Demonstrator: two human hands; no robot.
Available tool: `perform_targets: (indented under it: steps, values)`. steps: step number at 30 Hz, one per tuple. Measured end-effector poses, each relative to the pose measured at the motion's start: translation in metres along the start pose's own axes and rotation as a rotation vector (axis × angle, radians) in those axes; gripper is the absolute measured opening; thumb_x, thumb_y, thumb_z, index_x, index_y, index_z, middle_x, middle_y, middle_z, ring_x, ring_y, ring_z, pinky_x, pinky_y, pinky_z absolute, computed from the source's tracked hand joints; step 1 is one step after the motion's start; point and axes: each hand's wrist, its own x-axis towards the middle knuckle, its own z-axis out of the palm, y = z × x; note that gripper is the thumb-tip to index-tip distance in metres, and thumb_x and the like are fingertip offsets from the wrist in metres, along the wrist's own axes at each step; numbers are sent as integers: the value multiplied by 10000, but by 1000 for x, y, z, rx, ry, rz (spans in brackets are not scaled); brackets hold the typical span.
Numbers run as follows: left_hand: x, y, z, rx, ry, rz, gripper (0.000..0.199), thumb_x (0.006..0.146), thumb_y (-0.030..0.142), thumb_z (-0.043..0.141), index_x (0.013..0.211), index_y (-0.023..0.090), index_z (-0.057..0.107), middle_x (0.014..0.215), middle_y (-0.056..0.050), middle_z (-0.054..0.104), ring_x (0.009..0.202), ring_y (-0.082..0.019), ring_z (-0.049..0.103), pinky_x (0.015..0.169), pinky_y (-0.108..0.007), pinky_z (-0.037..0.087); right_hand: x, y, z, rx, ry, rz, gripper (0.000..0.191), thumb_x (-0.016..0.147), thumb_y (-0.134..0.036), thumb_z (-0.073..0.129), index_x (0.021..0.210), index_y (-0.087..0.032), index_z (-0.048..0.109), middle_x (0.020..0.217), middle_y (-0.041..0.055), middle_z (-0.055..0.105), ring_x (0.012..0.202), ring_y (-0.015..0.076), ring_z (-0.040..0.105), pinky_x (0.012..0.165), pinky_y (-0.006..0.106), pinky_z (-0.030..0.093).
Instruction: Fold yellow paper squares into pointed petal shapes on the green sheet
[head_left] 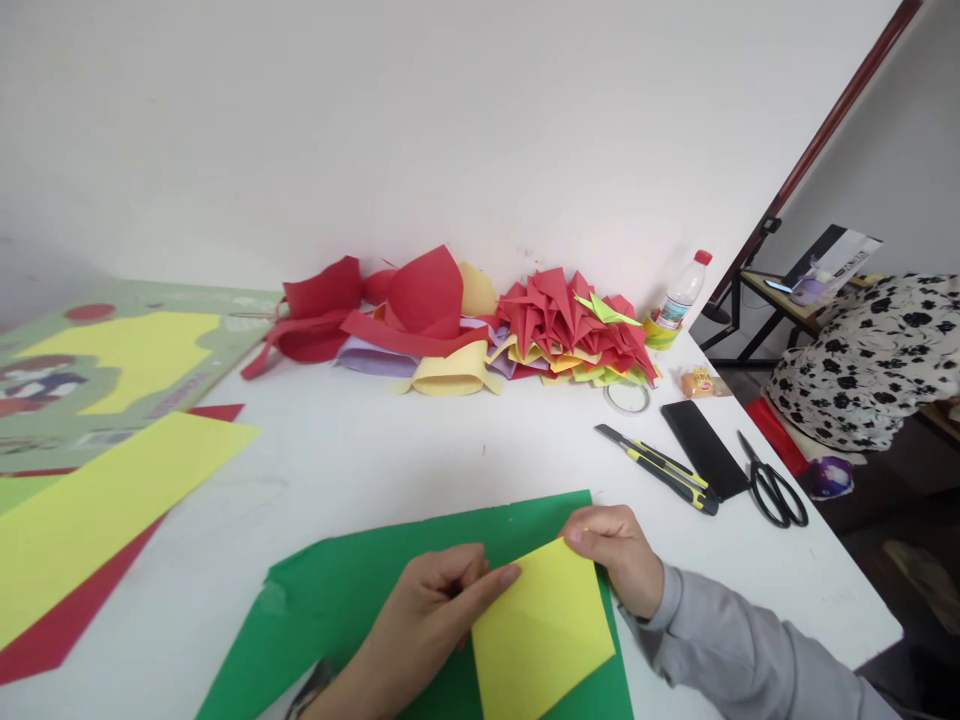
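A yellow paper square [544,635] is held up between my two hands, above a large green sheet [360,570] on the table. My right hand [611,550] pinches its upper right corner between thumb and fingers. At the upper left edge, my left hand [439,605] is closed on the paper, the thumb lying along the edge and the other fingers curled behind. Part of the green sheet is hidden under the yellow square and my left forearm.
A utility knife [664,470], a black flat case [703,448] and scissors [776,490] lie right. Folded red paper shapes [559,310] and a bottle [681,292] line the wall. Long yellow strips [135,500] lie left. A person in a floral garment [862,365] is far right.
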Motion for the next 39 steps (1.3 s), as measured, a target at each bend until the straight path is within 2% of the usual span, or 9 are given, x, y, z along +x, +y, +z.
perform_targets:
  steps: [8,12,17,25,30,32,36,39]
  values:
    - [1,2,2,-101,-7,-104,580,655,719,599,496,232,326,402,88,318,374,-74,254,366,-210,173,4,9,-3,130,47,78,396,650,-499,800,571,-136,664,522,-11,560,498,103,463,510,247,328]
    - [1,1,3,-137,-2,-119,602,643,730,602,498,232,296,387,99,302,358,-61,239,362,-198,161,3,9,-1,165,48,104,405,622,-498,818,570,-125,671,540,9,608,486,106,493,496,242,339]
    - [1,2,3,-151,-6,-185,591,631,738,605,525,227,329,360,105,355,307,-43,232,352,-194,129,5,9,-1,177,69,88,401,627,-485,822,563,-120,671,525,7,608,472,97,493,491,235,336]
    - [1,6,4,-130,6,-132,575,657,720,591,529,221,335,363,101,387,312,-38,248,362,-190,162,7,10,-1,211,86,63,381,645,-462,820,565,-114,685,526,14,623,459,94,497,483,234,341]
    - [3,2,3,-144,-14,-181,552,655,710,600,552,224,361,373,109,369,306,-40,227,354,-196,127,7,12,-1,222,101,59,391,644,-483,815,581,-113,702,531,24,632,473,104,521,493,234,371]
    - [3,0,4,-142,-57,-158,517,663,688,614,582,216,420,415,101,394,328,-48,259,361,-199,162,7,12,-1,222,101,55,392,657,-490,805,594,-116,708,521,20,624,479,106,526,506,236,385]
    - [2,-3,4,-157,-145,-80,452,688,627,641,651,193,523,575,42,509,493,-111,446,447,-221,329,6,11,-1,181,85,37,393,656,-492,805,581,-123,694,524,3,602,487,94,499,495,223,360]
    - [1,-4,4,-136,-159,-78,445,704,607,638,622,187,515,585,38,481,545,-128,455,484,-235,349,5,10,-1,118,62,17,394,665,-496,799,595,-123,698,537,-10,578,497,82,473,494,215,339]
